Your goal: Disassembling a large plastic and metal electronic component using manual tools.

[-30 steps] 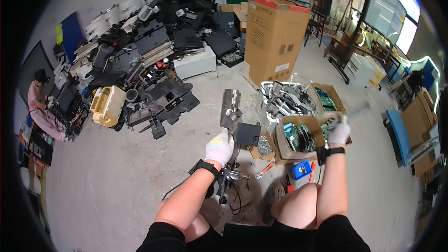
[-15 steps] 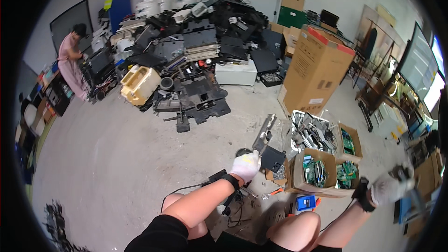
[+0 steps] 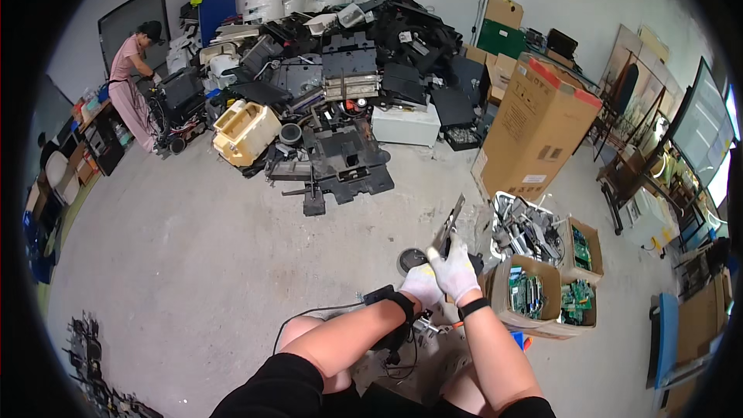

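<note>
My left hand point(image 3: 422, 285), in a white work glove, is closed on the lower part of a long dark grey panel-like part point(image 3: 449, 224). It is tilted upward and seen nearly edge-on. My right hand point(image 3: 457, 269), gloved as well, is closed on the same part just above and to the right, its thumb lying along the near side. The fingertips of both hands are partly hidden. A round dark disc point(image 3: 411, 260) lies on the floor just left of the hands. Below them are a metal tool point(image 3: 427, 327) and a dark cable point(image 3: 309, 311).
To the right stand cartons of green circuit boards point(image 3: 526, 294) and a white bin of metal scraps point(image 3: 525, 228). A tall cardboard box point(image 3: 534, 128) stands behind. Dismantled dark parts point(image 3: 348, 159) lie ahead below a large heap. Another person point(image 3: 133, 85) stands far left.
My right hand has come in from the far right, without the blurred object near it earlier, to the part in my left hand. The part now appears nearly edge-on. The view has shifted slightly.
</note>
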The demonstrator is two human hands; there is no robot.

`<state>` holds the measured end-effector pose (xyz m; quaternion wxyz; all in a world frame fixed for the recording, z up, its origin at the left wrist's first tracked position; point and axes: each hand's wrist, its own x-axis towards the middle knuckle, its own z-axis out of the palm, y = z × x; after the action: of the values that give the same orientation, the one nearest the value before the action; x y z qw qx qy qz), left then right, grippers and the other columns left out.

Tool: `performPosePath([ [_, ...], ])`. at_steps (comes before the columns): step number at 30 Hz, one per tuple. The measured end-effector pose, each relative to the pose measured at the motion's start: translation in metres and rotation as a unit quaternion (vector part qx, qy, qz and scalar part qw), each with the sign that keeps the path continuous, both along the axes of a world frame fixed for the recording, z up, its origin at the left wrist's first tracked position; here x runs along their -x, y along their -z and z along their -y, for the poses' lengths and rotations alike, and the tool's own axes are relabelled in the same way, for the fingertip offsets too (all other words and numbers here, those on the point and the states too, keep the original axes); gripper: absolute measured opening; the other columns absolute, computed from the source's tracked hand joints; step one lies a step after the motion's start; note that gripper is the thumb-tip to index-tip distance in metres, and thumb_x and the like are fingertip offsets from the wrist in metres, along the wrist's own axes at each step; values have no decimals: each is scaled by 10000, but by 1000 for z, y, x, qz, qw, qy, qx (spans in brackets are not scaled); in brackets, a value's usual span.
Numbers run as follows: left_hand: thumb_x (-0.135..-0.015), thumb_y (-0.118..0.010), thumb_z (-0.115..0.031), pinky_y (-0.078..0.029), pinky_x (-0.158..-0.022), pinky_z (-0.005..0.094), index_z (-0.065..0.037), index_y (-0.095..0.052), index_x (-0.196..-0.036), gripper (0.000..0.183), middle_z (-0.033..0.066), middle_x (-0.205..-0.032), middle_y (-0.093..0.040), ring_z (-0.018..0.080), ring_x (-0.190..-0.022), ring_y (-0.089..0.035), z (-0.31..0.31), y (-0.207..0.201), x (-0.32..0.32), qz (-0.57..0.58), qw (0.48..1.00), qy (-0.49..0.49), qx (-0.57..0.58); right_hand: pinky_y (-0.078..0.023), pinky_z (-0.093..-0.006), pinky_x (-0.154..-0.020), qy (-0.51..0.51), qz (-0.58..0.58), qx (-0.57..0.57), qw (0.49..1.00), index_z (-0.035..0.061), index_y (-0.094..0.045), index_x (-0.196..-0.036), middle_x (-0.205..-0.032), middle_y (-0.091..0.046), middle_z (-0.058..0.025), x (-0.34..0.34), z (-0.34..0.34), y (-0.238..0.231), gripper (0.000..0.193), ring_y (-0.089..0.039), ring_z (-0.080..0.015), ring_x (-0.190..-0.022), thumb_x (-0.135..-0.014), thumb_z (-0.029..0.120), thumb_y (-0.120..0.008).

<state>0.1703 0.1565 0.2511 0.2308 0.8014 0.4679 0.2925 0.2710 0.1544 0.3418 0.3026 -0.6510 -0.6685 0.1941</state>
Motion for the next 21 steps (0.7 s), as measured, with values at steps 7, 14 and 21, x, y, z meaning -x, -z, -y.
performPosePath([
  [7,-999,-504,-324,-516,-930,491,-29,-682,-1146,375,256,-1121,-708,434,-1085,-654,-15,-53,15,-61,987,108,106,-467,-465,-1039,-16,-37,88,995,-76,-612,-1221,-1210,-645,-340,-39,-19,4,530,-613,-458,-1180,-979,395,-601],
  [14,-1026,-490,-349,-502,-947,507,-26,-654,-1163,387,251,-1149,-693,474,-1091,-620,-24,-28,26,38,992,92,77,-460,-473,-1044,-43,-7,68,997,-71,-640,-1174,-1221,-628,-327,-36,-19,11,549,-588,-462,-1194,-998,442,-556],
  [21,-967,-559,-273,-529,-931,472,-14,-637,-1246,388,266,-1158,-693,451,-1101,-649,-18,-16,4,176,977,-19,119,-464,-502,-1018,-15,-9,40,999,-71,-643,-1111,-1146,-644,-345,-33,-21,10,530,-588,-491,-1154,-1013,438,-532],
])
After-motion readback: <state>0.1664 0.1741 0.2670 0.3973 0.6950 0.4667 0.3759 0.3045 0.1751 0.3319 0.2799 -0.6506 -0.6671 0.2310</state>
